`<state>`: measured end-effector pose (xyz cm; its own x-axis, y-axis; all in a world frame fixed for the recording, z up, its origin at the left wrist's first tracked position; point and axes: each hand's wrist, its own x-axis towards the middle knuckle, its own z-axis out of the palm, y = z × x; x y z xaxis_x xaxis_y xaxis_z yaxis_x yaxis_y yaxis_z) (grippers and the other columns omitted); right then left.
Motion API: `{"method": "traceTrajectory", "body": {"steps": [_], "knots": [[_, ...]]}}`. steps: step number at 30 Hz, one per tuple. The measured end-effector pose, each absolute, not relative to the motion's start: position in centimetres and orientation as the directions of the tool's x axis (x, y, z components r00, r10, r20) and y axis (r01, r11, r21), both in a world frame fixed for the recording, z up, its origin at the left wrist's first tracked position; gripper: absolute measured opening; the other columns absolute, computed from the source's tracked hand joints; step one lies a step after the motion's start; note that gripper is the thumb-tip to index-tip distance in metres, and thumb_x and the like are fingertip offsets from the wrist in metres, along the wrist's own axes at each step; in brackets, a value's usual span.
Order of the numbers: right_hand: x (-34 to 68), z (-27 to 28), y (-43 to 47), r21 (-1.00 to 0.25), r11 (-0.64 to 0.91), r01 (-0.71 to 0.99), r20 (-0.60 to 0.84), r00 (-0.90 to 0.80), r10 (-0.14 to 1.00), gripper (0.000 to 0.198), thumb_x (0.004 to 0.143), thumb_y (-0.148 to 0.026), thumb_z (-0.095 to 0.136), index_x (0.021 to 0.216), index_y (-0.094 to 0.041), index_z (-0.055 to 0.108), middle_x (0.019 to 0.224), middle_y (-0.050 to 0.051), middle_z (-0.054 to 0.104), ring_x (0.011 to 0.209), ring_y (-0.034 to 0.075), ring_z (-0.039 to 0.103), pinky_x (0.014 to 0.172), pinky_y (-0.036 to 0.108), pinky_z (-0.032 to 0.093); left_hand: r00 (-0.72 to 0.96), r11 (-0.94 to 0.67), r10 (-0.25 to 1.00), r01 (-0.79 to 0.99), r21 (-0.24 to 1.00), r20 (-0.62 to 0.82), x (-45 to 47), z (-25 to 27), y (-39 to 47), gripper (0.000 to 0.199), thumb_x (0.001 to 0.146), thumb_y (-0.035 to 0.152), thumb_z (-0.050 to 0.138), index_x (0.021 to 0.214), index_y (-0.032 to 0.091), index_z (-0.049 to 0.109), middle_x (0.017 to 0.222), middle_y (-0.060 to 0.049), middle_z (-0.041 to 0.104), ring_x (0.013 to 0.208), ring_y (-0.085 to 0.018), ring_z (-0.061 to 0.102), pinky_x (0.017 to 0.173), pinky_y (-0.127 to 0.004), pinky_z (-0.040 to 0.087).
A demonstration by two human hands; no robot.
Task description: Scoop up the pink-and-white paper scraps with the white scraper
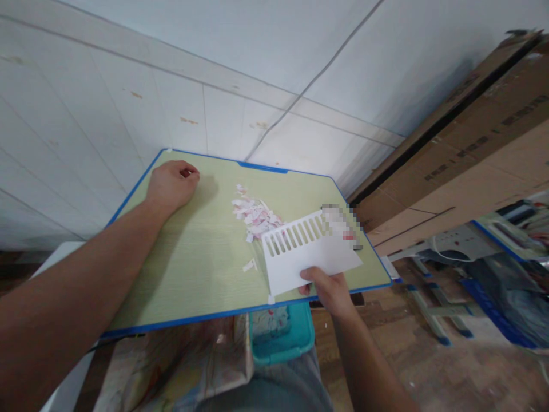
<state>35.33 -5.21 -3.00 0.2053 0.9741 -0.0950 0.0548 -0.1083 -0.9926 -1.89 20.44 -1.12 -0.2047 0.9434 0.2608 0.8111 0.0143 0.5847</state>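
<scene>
My right hand (328,289) grips the near edge of a white card with a row of slots (295,257), thumb on top and fingers beneath. The card is tilted over the right part of the pale green tabletop (193,269). Just beyond its left corner lies a loose heap of small white and pinkish paper scraps (257,217). My left hand (174,184) is at the far left of the tabletop, apart from the heap, its fingers curled together. Whether anything is pinched in them is hidden.
A turquoise bin (283,346) stands below the table's front edge, with scraps inside. Tall cardboard boxes (450,154) lean at the right. A white wall (240,123) with a grey cable runs behind. A blurred patch covers something by the card's right end.
</scene>
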Motion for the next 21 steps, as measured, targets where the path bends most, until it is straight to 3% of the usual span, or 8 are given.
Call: {"method": "traceTrajectory", "body": {"steps": [5,21], "knots": [[35.2,-3.1,-5.1,-0.993,-0.106,0.048,-0.095,0.194,0.976,0.028,0.075,-0.041,0.087,0.056,-0.027,0.071,0.052,0.003,0.068,0.049,0.021,0.06,0.052,0.034,0.056,-0.205,0.031,0.95,0.813,0.581,0.237,-1.8,-0.9,20.3,0.045,0.106,0.041,0.062,0.129,0.019,0.094,0.133,-0.017,0.091,0.12,-0.034,0.079,0.117,-0.048,0.062],[35.2,-1.5,-5.8,-0.989,-0.148,-0.023,-0.15,0.178,0.973,0.023,0.072,-0.033,0.086,0.054,-0.026,0.074,0.051,0.002,0.069,0.046,0.02,0.059,0.05,0.033,0.048,-0.232,0.053,0.947,0.794,0.605,0.222,-1.1,-0.3,19.7,0.04,0.107,0.035,0.065,0.128,0.019,0.095,0.132,-0.015,0.093,0.123,-0.034,0.082,0.115,-0.046,0.063]]}}
